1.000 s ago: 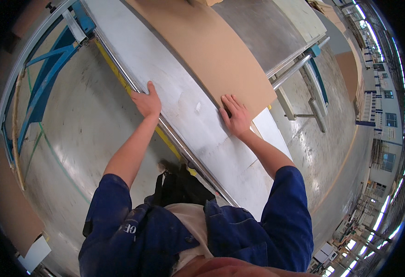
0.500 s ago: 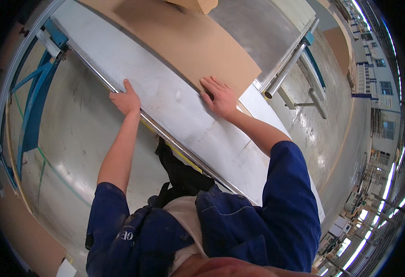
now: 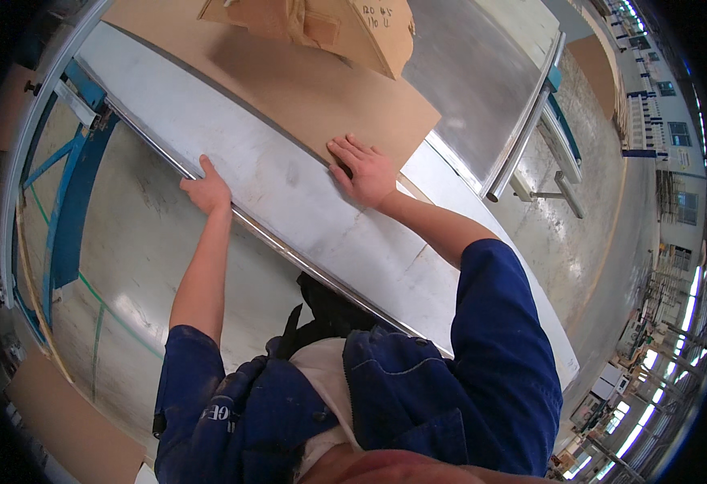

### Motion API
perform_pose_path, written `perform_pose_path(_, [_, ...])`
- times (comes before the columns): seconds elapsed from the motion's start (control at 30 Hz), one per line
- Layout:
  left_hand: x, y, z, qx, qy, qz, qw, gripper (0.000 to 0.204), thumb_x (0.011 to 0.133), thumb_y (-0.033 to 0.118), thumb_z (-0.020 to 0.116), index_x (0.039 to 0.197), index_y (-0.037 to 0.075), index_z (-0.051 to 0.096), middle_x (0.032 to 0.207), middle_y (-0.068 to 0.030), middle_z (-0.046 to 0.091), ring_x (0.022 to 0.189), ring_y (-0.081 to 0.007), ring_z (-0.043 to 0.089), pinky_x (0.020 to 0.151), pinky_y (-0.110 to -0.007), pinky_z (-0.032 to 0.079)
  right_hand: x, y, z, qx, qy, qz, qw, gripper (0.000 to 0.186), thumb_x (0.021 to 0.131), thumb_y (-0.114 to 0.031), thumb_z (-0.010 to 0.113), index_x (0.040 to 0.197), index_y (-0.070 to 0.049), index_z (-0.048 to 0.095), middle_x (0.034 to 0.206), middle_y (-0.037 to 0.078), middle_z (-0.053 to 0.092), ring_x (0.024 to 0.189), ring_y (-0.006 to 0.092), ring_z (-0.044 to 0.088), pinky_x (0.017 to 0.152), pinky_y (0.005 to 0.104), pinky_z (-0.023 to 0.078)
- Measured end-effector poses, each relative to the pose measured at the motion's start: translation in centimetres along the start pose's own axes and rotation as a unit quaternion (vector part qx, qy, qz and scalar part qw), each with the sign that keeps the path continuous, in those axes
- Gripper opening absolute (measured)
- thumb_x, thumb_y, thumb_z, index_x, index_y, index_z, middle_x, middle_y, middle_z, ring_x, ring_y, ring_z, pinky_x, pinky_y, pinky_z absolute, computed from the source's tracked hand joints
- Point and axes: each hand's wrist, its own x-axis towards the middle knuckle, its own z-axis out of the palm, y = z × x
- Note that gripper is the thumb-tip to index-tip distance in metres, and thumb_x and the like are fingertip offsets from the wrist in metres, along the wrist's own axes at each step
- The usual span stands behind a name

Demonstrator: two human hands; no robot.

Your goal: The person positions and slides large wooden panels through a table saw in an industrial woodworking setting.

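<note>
My left hand (image 3: 208, 189) is closed around the round metal rail (image 3: 289, 250) along the near edge of a long white table (image 3: 264, 169). Its thumb points up over the tabletop, and the fingers are partly hidden. Palm down, my right hand (image 3: 367, 173) lies with outstretched fingers at the near edge of a flat brown board (image 3: 289, 101), fingertips touching its top. This board rests on the table with its narrow end just beyond my right hand. On top of the board sits a worn cardboard piece (image 3: 313, 28) with handwriting on it.
Beyond the board is a grey metal surface (image 3: 482, 89) with a metal roller (image 3: 519, 145) at its right side. A blue steel frame (image 3: 79, 194) stands at the left. More brown sheets (image 3: 71, 411) lie at lower left, and others (image 3: 595, 68) stand at the far right.
The view has shifted, so more of the cardboard piece shows at the top. Both hands appear slightly lower and further left, still at the rail and the board's edge.
</note>
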Motion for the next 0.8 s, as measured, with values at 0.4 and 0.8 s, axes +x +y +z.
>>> perform_pose_path(0.4, [0.1,1.2,-0.3,0.009,0.004,-0.005,1.000,0.090,0.093,0.062,0.061,0.138,-0.013,0.039,0.128,-0.0356,0.060,0.118,-0.0481,0.061,0.101,-0.050,0.048,0.9,0.3,0.5,0.019,0.005,-0.007,1.000,0.042,0.098,-0.033,0.061,0.136,-0.014,0.062,0.139,0.005,0.063,0.135,0.0241,0.055,0.094,0.0390,0.048])
perform_pose_path(0.8, [1.1,1.4,0.5,0.019,-0.038,-0.037,0.998,0.090,0.095,0.062,0.059,0.137,-0.014,0.033,0.128,-0.0394,0.057,0.119,-0.0511,0.059,0.102,-0.052,0.048,1.7,0.9,2.0,0.004,-0.018,0.007,1.000,0.046,0.100,-0.034,0.054,0.141,-0.014,0.057,0.147,0.006,0.057,0.139,0.0287,0.050,0.109,0.0454,0.041])
